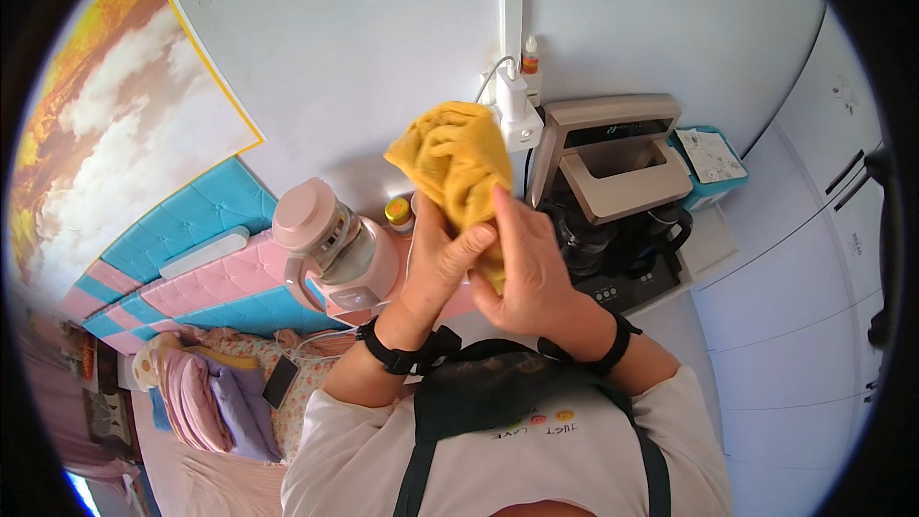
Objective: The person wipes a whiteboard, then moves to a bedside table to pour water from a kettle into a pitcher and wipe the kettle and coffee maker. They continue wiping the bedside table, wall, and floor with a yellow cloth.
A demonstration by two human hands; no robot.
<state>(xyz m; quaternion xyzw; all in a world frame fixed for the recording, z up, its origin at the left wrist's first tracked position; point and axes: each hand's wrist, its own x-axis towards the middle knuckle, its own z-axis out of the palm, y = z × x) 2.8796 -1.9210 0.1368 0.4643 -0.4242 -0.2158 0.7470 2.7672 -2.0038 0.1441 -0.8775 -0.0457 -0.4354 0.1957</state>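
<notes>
A crumpled yellow cloth (456, 151) is held up in front of the wall, between my two hands. My left hand (441, 251) grips it from the left, thumb across its lower part; the fingers are hidden behind the cloth. On the other side my right hand (528, 266) presses against the cloth, fingers pointing up. To the left stands a pink electric kettle (352, 251) with a glass body and pink lid. A small jar with a yellow lid (398, 212) sits beside it, close to my left hand. Right of my hands is a beige and black tea-bar machine (617, 179).
White plugs and a charger (513, 104) with a cable are at the wall, a small dropper bottle (530, 56) above. A teal box (711, 165) stands behind the machine, near white cabinet doors (782, 280). On the bed at left lie a phone (281, 381) and folded bedding (230, 402).
</notes>
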